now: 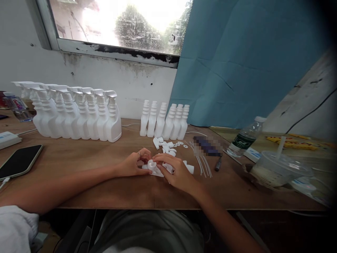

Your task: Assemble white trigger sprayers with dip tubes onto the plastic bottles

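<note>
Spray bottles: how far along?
Looks done: the headed bottles lined up at the picture's left, spray heads on. In hand: a white plastic part, between left hand and right hand. Apparently remaining: six headless bottles, with loose white parts, rings and thin tubes in front or nearby.

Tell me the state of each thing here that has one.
Large white plastic spray bottles: upright, trigger heads fitted.
Smaller white plastic bottles: upright, without trigger heads.
Small white plastic part: held between left hand and right hand.
Thin white plastic tubes: lying loose.
Black pale-edged phone: face up, screen dark, cable plugged in.
Clear green-labelled plastic bottle: cap on.
Clear plastic cup: straw in.
</note>
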